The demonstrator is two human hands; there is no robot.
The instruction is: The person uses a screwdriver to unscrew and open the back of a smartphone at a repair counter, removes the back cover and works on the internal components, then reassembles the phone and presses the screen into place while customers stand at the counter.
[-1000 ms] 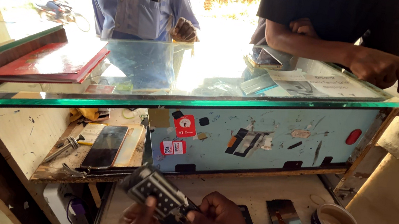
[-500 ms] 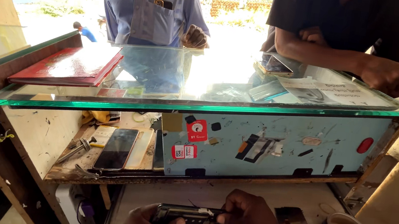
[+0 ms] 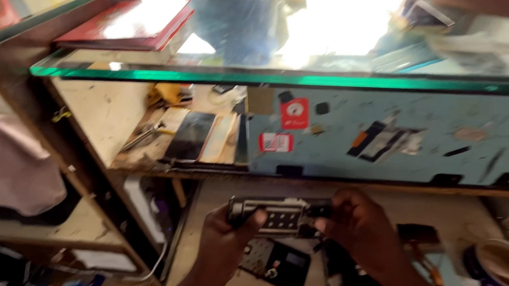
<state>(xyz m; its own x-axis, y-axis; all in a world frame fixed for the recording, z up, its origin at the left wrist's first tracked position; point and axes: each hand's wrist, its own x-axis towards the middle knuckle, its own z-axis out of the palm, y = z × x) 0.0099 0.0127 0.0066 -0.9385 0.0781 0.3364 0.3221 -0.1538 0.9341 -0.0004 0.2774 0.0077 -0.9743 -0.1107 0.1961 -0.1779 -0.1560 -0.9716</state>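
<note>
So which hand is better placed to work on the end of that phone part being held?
Probably the right hand: its fingertips pinch the end of the dismantled phone part, while the left hand only steadies the other end.

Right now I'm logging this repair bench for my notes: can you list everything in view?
Keypad phone body: one, dark grey, held between both hands.
Phone part: one, black, on the bench below the hands.
Smartphone: one, black, on the wooden shelf.
Glass counter: one, green-edged, above.
Book: one, red, on the glass.
Tub: one, white and blue, far right.
Left hand: gripping the phone body's left end.
Right hand: gripping its right end.
</note>
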